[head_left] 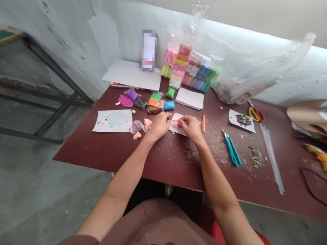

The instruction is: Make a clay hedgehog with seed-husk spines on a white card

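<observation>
my right grip pinches pink clay on a small paper card; my left grip curls at the card's edge, its hold hidden, above the maroon tabletop.

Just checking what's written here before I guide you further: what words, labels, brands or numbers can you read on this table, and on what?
No words, brands or numbers can be read.
Pixelated upright object against the wall: blurred, unreadable.
White labels on the clear bag of clay packs: too small to read.
</observation>
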A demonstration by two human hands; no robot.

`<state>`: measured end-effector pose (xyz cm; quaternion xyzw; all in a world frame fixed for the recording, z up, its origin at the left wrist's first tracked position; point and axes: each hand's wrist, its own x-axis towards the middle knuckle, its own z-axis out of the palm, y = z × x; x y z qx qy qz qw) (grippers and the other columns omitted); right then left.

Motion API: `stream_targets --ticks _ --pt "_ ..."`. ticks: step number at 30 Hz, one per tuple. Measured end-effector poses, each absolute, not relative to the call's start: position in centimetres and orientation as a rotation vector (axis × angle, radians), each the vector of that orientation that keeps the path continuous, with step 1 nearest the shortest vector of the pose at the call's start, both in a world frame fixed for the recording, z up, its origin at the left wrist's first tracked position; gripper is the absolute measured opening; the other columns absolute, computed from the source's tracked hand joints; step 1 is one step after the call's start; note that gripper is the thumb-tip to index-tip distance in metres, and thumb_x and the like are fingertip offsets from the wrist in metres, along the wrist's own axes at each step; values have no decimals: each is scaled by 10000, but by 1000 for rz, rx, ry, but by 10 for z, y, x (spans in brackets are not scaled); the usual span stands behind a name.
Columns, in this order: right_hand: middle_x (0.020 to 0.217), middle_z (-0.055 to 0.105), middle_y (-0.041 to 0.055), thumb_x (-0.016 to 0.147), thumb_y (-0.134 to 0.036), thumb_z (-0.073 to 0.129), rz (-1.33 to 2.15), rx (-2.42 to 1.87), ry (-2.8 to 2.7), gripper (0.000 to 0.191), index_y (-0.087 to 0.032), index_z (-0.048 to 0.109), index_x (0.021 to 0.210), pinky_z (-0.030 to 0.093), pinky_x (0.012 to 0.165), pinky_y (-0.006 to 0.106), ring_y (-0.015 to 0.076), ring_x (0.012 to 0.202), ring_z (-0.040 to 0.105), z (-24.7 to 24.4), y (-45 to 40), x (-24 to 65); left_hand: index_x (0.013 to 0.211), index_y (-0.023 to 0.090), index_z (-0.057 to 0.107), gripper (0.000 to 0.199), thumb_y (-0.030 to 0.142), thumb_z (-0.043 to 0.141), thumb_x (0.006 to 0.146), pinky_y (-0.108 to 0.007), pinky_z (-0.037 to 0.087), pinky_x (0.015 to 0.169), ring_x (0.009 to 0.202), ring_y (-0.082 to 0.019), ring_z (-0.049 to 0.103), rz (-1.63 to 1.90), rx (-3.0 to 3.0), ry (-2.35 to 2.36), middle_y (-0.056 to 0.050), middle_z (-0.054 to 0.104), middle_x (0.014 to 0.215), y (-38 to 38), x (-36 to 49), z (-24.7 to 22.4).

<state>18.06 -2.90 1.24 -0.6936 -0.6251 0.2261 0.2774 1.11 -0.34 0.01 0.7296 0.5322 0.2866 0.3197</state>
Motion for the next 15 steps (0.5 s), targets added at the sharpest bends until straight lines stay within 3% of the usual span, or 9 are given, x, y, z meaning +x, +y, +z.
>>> stream_targets --ticks 4,10,15 --pt "712 752 33 849 -247 606 643 -1811 -1661 207 -204 755 713 398 659 302 191 691 634 12 -29 180 1089 139 779 255 78 603 915 -342 540 995 1072 -233 735 801 1801 1259 -111 799 1154 0 13 -2" --pt "753 778 44 861 -260 607 619 -1815 -1615 217 -211 804 782 445 688 314 197 696 649 10 -30 181 858 139 781 94 121 688 853 -306 556 836 868 -200 736 843 1695 1192 -75 812 913 6 16 -7" --pt "814 794 60 858 -287 637 661 -1778 -1560 196 -199 811 844 463 687 311 201 724 662 4 -32 187 824 132 767 66 132 701 825 -293 541 791 816 -181 708 872 1587 1142 -67 794 873 10 18 -10"
